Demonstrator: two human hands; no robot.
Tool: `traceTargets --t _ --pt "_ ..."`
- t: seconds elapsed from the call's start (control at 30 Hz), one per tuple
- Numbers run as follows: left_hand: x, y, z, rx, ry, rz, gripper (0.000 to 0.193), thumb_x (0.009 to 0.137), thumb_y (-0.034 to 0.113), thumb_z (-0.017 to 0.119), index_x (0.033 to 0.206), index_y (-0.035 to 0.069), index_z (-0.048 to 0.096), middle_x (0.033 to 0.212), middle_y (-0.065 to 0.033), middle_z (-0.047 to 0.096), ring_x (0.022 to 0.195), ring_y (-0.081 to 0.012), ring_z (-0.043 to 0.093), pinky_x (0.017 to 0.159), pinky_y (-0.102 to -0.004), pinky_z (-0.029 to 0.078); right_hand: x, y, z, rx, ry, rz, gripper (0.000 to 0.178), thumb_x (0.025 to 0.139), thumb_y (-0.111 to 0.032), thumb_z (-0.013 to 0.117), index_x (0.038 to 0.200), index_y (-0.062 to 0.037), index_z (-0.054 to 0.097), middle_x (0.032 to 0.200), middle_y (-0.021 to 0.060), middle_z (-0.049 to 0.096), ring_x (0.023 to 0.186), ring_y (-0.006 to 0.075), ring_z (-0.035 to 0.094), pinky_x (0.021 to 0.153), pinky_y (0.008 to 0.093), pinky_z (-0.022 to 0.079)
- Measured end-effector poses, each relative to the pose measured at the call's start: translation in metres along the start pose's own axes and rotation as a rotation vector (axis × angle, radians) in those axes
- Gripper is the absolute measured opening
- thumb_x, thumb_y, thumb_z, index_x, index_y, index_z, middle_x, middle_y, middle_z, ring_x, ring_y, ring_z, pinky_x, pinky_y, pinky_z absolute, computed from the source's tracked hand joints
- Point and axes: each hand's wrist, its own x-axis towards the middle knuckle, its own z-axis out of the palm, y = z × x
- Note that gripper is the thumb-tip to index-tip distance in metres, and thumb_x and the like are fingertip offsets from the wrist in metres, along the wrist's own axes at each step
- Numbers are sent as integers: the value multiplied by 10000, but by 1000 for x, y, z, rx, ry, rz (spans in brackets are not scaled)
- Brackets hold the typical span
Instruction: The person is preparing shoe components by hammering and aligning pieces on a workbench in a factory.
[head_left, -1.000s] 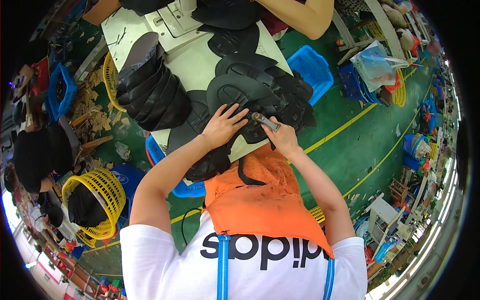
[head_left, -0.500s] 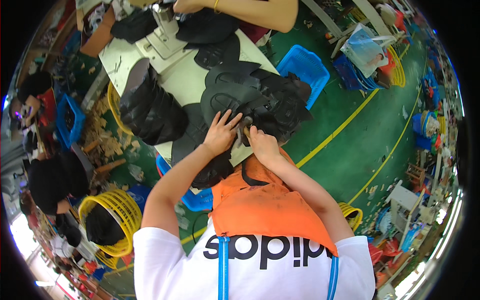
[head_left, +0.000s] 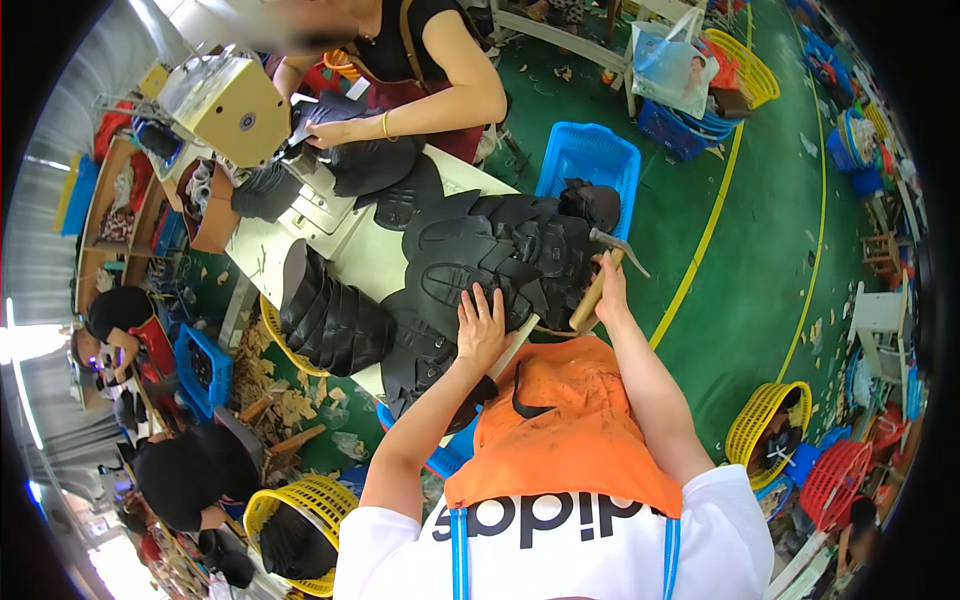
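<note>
My left hand lies with its fingers spread on a black pressed piece, which looks like a shoe upper. It rests near the front edge of the white table. In my right hand is a hammer with a wooden handle and a curved metal head. The hammer is off the table's right side, its head pointing away from me. More black pieces overlap in a pile beyond my hands. A curved stack of black pieces stands to the left.
Across the table a co-worker's hand handles black pieces beside a beige sewing machine. A blue basket stands past the table's right edge. Yellow baskets stand on the green floor at both sides.
My right hand has moved right with the hammer, away from my left hand. The left hand still rests on the black pieces. The view has shifted, bringing the co-worker and sewing machine further in.
</note>
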Motion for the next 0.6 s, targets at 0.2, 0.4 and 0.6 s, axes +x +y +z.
traceTargets --t 0.2,0.4,0.6 --pt "-4 -33 -21 -339 129 47 597 765 -21 512 1347 82 427 1334 -266 450 1160 -403 520 886 -424 500 -2 10 -2 102 -50 -18 447 903 -384 594 1222 -82 509 1154 26 528 1086 168 462 970 334 337" --pt "-8 -69 -144 -238 586 -165 729 631 -130 497 1327 83 472 1291 -182 529 1007 -377 605 819 -423 507 -15 -4 4 107 40 -5 460 912 -371 581 1259 -82 493 1186 31 527 1128 174 453 992 339 327" --pt "54 -48 -87 -228 584 -162 623 710 -35 587 1311 89 483 1316 -182 502 1136 -339 545 913 -404 473 -16 1 0 110 17 -25 457 919 -346 578 1273 -73 482 1205 48 534 1119 188 470 986 330 334"
